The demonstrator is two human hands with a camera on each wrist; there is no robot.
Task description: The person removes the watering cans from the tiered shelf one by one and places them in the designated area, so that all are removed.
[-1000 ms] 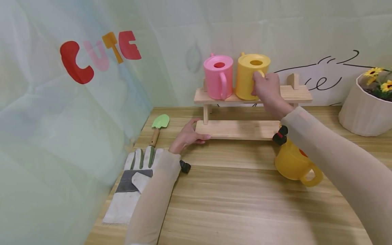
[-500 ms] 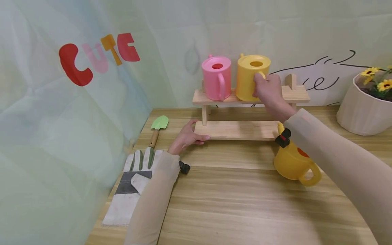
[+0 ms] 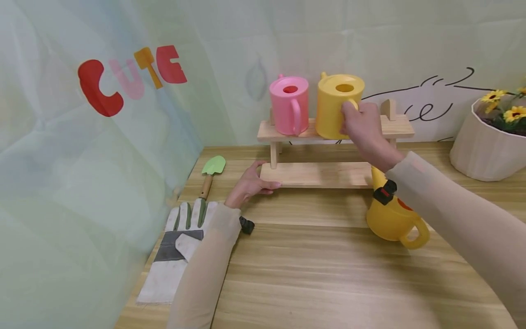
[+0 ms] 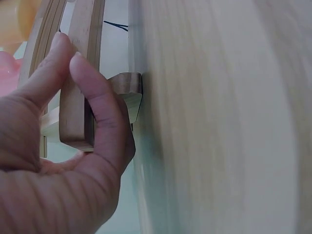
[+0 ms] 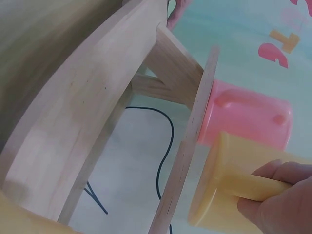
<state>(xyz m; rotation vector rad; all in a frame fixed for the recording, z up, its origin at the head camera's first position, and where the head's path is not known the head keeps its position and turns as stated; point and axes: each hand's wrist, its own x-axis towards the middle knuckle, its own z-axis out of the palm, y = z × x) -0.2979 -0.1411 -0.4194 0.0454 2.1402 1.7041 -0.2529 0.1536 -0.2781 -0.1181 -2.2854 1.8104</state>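
In the head view my right hand (image 3: 363, 130) grips the handle of a yellow watering can (image 3: 334, 109) at the upper board of a wooden two-tier stand (image 3: 318, 173). The right wrist view shows a narrow gap between the can's base and the board. To its left, a pink watering can (image 3: 283, 112) stands upright on the same board. My left hand (image 3: 248, 185) pinches the left end of the lower board, fingers and thumb on either side of it in the left wrist view. A second yellow watering can (image 3: 386, 221) sits in front of the stand, partly hidden by my right arm.
A green hand trowel (image 3: 211, 171) with a wooden handle lies left of the stand, touching a white and grey work glove (image 3: 168, 260). At the right stands a white pot (image 3: 485, 148) with yellow flowers. Fabric walls close off the table's back and left.
The gripped yellow watering can has shifted slightly toward me, its base now overlapping the upper board's front edge. My left hand keeps its hold; the head view has shifted a little.
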